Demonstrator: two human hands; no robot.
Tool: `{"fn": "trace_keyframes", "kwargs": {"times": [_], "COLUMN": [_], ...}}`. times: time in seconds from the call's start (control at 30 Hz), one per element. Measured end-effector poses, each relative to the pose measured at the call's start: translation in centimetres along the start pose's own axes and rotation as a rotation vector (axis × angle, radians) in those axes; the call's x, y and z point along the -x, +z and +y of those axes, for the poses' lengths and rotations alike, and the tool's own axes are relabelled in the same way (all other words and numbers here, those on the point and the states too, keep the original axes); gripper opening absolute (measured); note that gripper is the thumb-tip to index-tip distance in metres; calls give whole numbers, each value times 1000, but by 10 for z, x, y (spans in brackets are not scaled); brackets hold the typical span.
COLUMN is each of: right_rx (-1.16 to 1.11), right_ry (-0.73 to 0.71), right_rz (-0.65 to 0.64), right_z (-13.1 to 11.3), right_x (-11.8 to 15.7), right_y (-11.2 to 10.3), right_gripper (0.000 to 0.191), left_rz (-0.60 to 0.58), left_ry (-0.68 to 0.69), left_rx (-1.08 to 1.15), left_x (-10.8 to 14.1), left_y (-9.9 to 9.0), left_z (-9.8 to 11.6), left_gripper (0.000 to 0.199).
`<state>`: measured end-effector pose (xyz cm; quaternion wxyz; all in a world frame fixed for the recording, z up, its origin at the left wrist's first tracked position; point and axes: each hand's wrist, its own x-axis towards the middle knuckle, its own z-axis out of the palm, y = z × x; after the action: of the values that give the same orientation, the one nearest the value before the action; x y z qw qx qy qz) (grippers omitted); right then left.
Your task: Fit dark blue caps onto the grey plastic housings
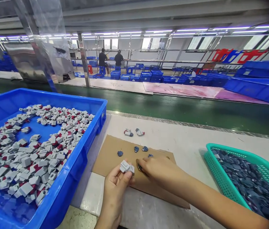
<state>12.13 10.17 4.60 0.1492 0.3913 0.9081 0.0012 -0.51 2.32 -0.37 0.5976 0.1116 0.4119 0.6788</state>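
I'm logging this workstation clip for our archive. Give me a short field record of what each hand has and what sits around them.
left hand: holds a small grey plastic part
right hand: pinches a small dark piece beside the grey part
surface: cardboard sheet with loose dark blue pieces
left side: blue bin of grey-and-red parts
right side: teal basket of dark blue pieces
behind: green conveyor belt

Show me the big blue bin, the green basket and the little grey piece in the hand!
blue bin (93, 124): head view, on its right wall.
green basket (244, 156): head view, on its far rim.
grey piece (126, 166): head view, on its top face, held by the left hand (115, 187).
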Motion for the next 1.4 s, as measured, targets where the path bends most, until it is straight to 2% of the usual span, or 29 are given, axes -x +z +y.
{"fn": "trace_keyframes", "kwargs": {"times": [0.17, 0.27, 0.33, 0.47, 0.57, 0.73, 1.13, 1.27, 1.4], "right_rx": [28, -13, -123, -532, -719, -766, -777, -689, -579], "right_ry": [17, -12, -7, -45, -86, -129, -119, -137, -139], "right_rz": [1, 116, 258, 512, 593, 537, 404, 347, 184], "right_z": [1, 7, 10, 8, -2, -15, -20, -18, -13], "right_x": [0, 8, 15, 28, 35, 38, 40, 42, 42], "right_y": [0, -4, -8, -12, -13, -15, -21, -29, -41], "right_gripper": [18, 14, 17, 20, 21, 19, 18, 16, 12], "left_rz": [-1, -49, -84, -91, -96, -78, -73, -124, -222], "left_ry": [-38, -39, -53, -69, -56, -31, -38, -31, -22], "left_rx": [19, 20, 14, 21, 8, 2, 19, -2, -62], "left_x": [-2, -3, -4, -4, -3, 1, 0, 1, 0], "left_y": [-2, -6, -8, -10, -8, -4, -4, -5, -7], "left_z": [0, 0, 1, 2, 2, 2, 2, 3, 3], "left_gripper": [39, 38, 38, 36, 36, 35, 35, 32, 27]}}
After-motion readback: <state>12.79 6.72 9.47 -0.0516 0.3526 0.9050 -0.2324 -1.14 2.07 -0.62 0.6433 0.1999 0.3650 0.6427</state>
